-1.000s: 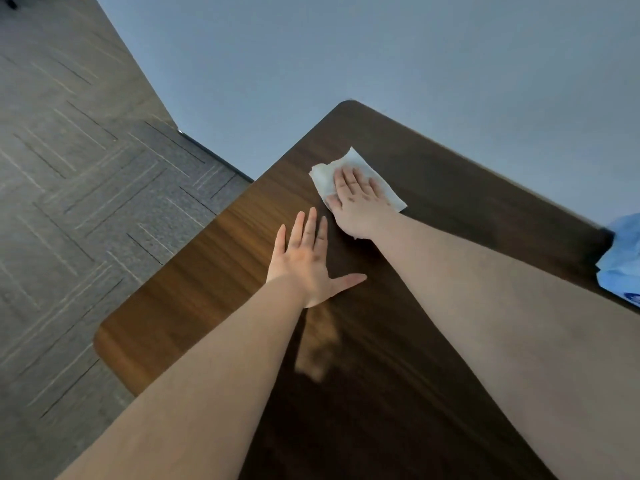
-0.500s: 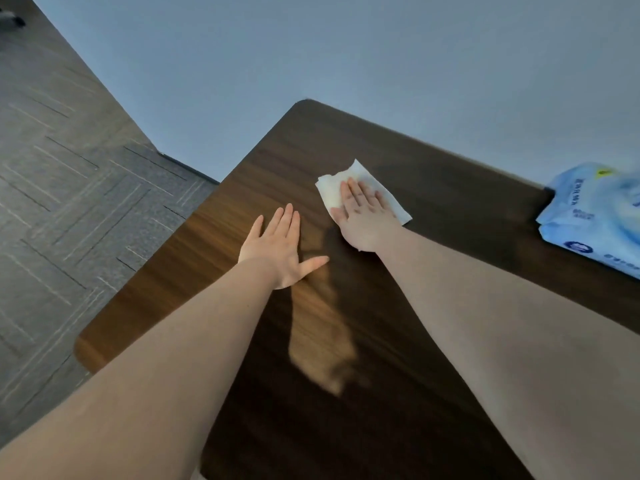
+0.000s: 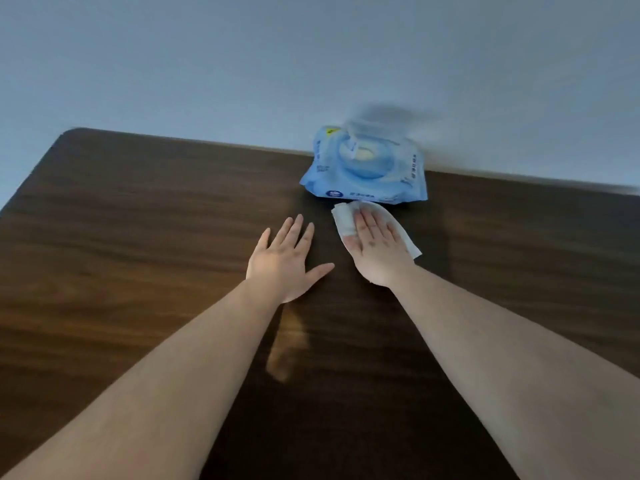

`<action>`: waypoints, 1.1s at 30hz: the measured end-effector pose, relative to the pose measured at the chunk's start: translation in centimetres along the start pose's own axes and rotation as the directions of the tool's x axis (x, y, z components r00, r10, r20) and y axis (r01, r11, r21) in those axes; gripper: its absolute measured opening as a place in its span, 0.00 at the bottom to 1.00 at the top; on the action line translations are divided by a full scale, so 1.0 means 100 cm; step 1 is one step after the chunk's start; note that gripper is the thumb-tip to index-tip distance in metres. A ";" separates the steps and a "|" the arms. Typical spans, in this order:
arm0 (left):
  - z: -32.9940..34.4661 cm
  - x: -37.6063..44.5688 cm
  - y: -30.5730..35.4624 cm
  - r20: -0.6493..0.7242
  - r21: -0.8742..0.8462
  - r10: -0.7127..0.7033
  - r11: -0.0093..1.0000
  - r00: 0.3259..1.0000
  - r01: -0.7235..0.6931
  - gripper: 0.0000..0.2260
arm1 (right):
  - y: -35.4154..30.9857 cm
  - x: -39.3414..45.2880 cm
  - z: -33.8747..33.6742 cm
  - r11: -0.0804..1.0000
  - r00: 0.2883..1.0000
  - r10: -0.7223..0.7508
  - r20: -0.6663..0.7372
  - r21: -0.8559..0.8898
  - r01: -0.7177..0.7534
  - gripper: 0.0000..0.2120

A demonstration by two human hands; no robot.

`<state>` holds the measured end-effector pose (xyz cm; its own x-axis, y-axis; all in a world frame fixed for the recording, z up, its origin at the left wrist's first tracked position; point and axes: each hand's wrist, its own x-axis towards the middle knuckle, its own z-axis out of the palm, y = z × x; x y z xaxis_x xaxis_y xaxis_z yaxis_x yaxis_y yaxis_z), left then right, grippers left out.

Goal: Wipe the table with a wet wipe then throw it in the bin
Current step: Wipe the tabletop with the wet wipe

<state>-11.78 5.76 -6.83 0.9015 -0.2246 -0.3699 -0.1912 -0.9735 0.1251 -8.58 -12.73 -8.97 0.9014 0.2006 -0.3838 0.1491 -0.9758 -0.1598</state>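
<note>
A white wet wipe (image 3: 398,225) lies flat on the dark wooden table (image 3: 138,237), pressed under my right hand (image 3: 375,249). Part of the wipe is folded over my index finger. My left hand (image 3: 284,261) rests flat on the table just left of it, fingers spread, holding nothing. The wipe sits right in front of a blue pack of wet wipes (image 3: 363,166). No bin is in view.
The blue pack stands at the table's far edge against a plain grey-blue wall (image 3: 311,64), its lid flipped up. The table's rounded far-left corner (image 3: 71,133) is visible.
My right hand has slid the wipe to the right across the table, up to the blue pack. The left hand followed, and the view swung right, away from the floor.
</note>
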 end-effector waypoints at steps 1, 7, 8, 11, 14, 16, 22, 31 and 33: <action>0.001 0.008 0.022 0.017 0.003 0.036 0.999 0.999 -0.036 0.37 | 0.024 -0.008 0.000 0.999 0.999 0.042 -0.010 0.007 -0.042 0.28; 0.008 0.040 0.137 0.056 0.021 0.216 0.976 0.975 -0.217 0.37 | 0.159 -0.053 -0.002 0.963 0.966 0.257 -0.033 0.089 -0.253 0.28; 0.010 0.045 0.154 0.060 0.025 0.236 0.971 0.970 -0.238 0.37 | 0.180 -0.061 -0.003 0.953 0.956 0.290 -0.038 0.107 -0.284 0.28; 0.014 0.057 0.203 0.056 0.042 0.301 0.952 0.952 -0.303 0.37 | 0.241 -0.085 -0.002 0.909 0.916 0.397 -0.048 0.159 -0.386 0.28; 0.017 0.067 0.248 0.041 0.058 0.365 0.928 0.930 -0.367 0.38 | 0.296 -0.110 -0.002 0.855 0.866 0.498 -0.047 0.189 -0.482 0.28; 0.021 0.072 0.274 0.068 0.086 0.388 0.916 0.919 -0.393 0.38 | 0.327 -0.125 -0.003 0.821 0.833 0.552 -0.041 0.201 -0.534 0.28; 0.031 0.082 0.296 0.115 0.160 0.315 0.930 0.942 -0.331 0.41 | 0.388 -0.154 -0.004 0.746 0.759 0.649 -0.053 0.236 -0.622 0.28; 0.030 0.077 0.296 0.092 0.154 0.301 0.937 0.949 -0.312 0.41 | 0.402 -0.156 -0.003 0.721 0.733 0.677 -0.063 0.256 -0.644 0.27; 0.030 0.077 0.296 0.098 0.151 0.302 0.937 0.948 -0.314 0.41 | 0.395 -0.154 -0.005 0.726 0.741 0.670 -0.043 0.243 -0.643 0.27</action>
<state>-11.71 -24.92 -8.73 0.7594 -0.5107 -0.4031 -0.5206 -0.8486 0.0945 -16.39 -54.43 -8.96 0.7850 -0.5093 -0.3527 -0.5703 -0.8165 -0.0901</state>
